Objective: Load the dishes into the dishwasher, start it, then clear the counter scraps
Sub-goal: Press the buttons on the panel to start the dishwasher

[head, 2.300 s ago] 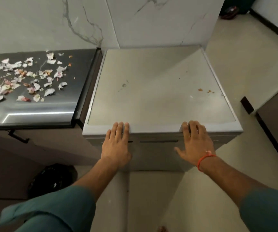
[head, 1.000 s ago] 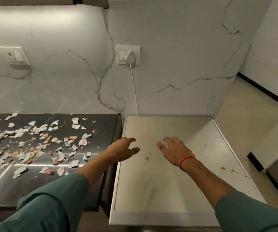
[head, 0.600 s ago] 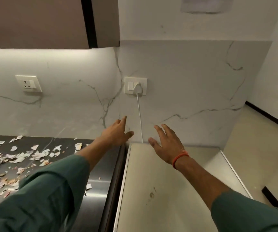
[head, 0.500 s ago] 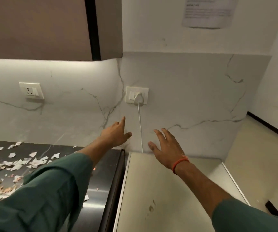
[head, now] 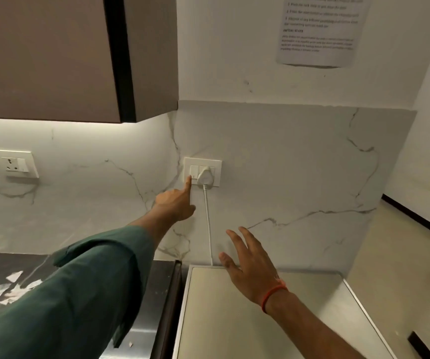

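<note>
while the scraps (head: 4, 288) lie scattered on the dark counter (head: 141, 330) at the far left, still to be cleared, the left hand (head: 176, 203) reaches up and away from them toward the wall plate (head: 202, 171) on the marble backsplash (head: 299, 177). its index finger is extended, with the tip at the lower edge of the rocker switch (head: 194, 171) on the plate's left half, while the other fingers are curled into the palm and hold nothing. the switch thus lies straight ahead of and just above the fingertip, its long axis upright; whether the tip presses it or only touches cannot be told. just right of the switch sits the white plug (head: 205, 175), from which the cord (head: 209, 224) drops vertically behind the dishwasher (head: 234, 320), whose pale flat top fills the lower middle. by judgement, the step in hand is powering the machine at the wall, so the left hand is the working one and by far the nearer. the right hand (head: 254, 268), with an orange band (head: 273, 294) at the wrist, hovers over the rear edge of the dishwasher top, well below the plate, with fingers spread wide and straight, gripping nothing. a printed sheet (head: 317, 29) hangs on the wall at upper right.
</note>
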`<state>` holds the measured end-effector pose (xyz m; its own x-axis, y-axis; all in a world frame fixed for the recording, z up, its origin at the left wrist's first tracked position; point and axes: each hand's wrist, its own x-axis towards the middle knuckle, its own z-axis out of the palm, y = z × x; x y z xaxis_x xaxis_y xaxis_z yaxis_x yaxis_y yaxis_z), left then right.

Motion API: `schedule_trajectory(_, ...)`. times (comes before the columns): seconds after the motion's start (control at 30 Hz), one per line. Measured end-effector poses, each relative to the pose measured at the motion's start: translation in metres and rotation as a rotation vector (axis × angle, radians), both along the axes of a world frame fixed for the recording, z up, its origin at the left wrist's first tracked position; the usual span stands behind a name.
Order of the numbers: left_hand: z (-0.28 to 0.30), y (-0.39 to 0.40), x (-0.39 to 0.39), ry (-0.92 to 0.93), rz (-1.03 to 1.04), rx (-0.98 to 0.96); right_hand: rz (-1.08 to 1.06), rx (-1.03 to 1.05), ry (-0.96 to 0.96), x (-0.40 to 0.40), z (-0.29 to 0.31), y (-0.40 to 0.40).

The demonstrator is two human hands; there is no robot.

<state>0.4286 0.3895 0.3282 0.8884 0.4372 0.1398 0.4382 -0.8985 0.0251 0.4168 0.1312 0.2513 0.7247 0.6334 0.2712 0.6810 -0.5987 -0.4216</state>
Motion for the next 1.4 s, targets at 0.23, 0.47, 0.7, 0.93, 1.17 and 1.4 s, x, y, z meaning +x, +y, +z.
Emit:
schedule_trajectory(0.23,-0.013,0.003,0.013,-0.003,0.011,0.004,0.001,0.016,-0.05,0.006,-0.009,0.005)
schedule_trajectory(0.47,-0.023,0.011,0.024,-0.028,-0.001,0.009,-0.011,-0.024,-0.052,0.015,-0.02,0.01)
schedule_trajectory(0.7,-0.033,0.02,0.028,-0.034,0.025,0.004,-0.006,-0.062,-0.063,0.023,-0.024,0.017)
schedule_trajectory(0.93,-0.044,0.014,0.011,-0.08,-0.01,-0.077,-0.036,-0.087,-0.05,0.025,-0.027,0.021)
schedule_trajectory(1.17,-0.089,-0.013,-0.022,-0.088,-0.013,-0.196,-0.058,-0.159,-0.006,0.017,-0.034,0.019)
schedule_trajectory(1.4,-0.12,-0.047,-0.072,-0.074,-0.061,-0.254,-0.093,-0.219,0.019,-0.008,-0.044,0.006)
